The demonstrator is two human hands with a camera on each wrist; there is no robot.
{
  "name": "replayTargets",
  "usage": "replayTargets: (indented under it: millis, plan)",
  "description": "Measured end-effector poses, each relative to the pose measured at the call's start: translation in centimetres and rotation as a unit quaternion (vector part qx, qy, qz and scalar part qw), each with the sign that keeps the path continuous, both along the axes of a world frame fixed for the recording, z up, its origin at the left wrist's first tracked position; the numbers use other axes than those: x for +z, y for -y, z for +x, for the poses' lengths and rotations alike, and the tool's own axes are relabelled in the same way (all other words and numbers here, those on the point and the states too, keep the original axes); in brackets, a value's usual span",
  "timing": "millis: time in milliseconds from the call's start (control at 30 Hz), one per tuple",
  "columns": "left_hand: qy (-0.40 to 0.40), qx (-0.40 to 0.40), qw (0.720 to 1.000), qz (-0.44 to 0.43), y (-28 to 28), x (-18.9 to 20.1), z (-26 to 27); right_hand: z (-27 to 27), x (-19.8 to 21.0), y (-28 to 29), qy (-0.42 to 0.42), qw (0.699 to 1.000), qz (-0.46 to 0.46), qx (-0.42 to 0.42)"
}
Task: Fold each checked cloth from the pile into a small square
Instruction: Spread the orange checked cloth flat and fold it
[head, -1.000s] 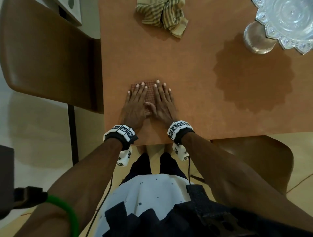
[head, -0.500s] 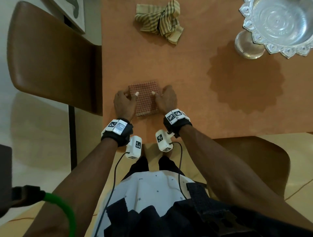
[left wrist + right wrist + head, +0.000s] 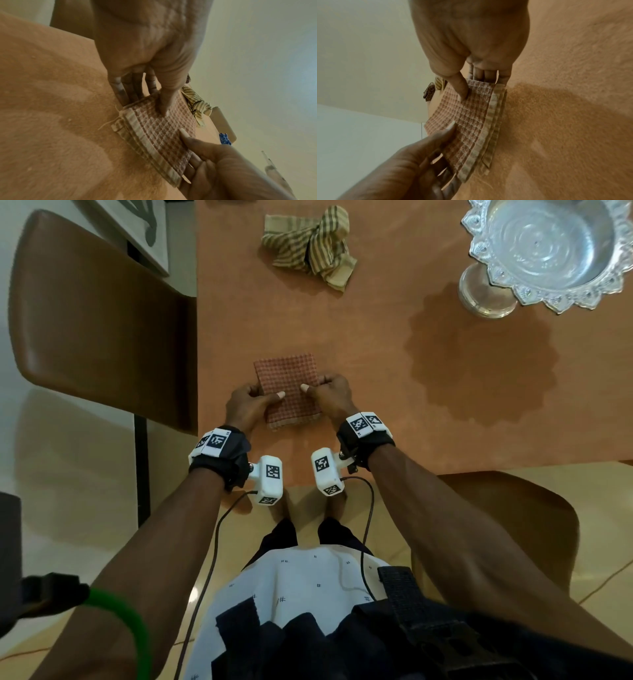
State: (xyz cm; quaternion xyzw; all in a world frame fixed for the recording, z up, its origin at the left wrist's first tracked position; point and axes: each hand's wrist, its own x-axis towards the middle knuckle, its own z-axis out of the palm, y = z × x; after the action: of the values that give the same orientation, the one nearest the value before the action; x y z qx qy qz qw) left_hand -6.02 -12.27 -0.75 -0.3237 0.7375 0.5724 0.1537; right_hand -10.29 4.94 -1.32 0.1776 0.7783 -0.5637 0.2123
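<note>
A red checked cloth, folded into a small thick square, lies near the front of the orange table. My left hand pinches its left edge, thumb on top and fingers tucked under. My right hand pinches the right edge the same way. In the left wrist view the cloth shows its stacked striped hems, with my left thumb pressing on top. In the right wrist view the cloth is held between both hands, its near edge slightly off the table. A crumpled green striped cloth lies at the far side.
A silver pedestal bowl stands at the far right and casts a scalloped shadow on the table. A brown chair sits along the table's left side. Another chair is under the near right edge.
A second ago both hands lay flat, pressing the folded cloth. They have since slid to its sides and curled round the edges, thumbs on top.
</note>
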Motion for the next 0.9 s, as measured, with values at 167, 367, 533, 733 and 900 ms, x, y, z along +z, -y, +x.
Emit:
replayTargets:
  millis: [167,367,533,733,900]
  plan:
    - [-0.026,0.035,0.989,0.142,-1.1,1.2,0.0,-0.5,0.9,-1.8,0.018,0.997,-0.072,-0.035]
    - [0.032,-0.026,0.987,0.158,-2.0,2.2,-0.7,-0.8,2.5,-3.2,0.014,0.991,-0.13,-0.026]
    - [0.054,-0.03,0.981,0.183,-3.1,2.5,-1.6,-1.3,3.9,-3.9,0.009,0.981,-0.194,-0.02]
    - [-0.063,0.025,0.99,0.127,-4.3,2.2,-2.4,-2.0,3.2,-5.3,0.017,0.99,-0.136,-0.044]
    - [-0.122,-0.016,0.991,0.058,-5.0,1.7,-2.3,-1.3,3.6,-7.0,-0.045,0.997,-0.064,-0.006]
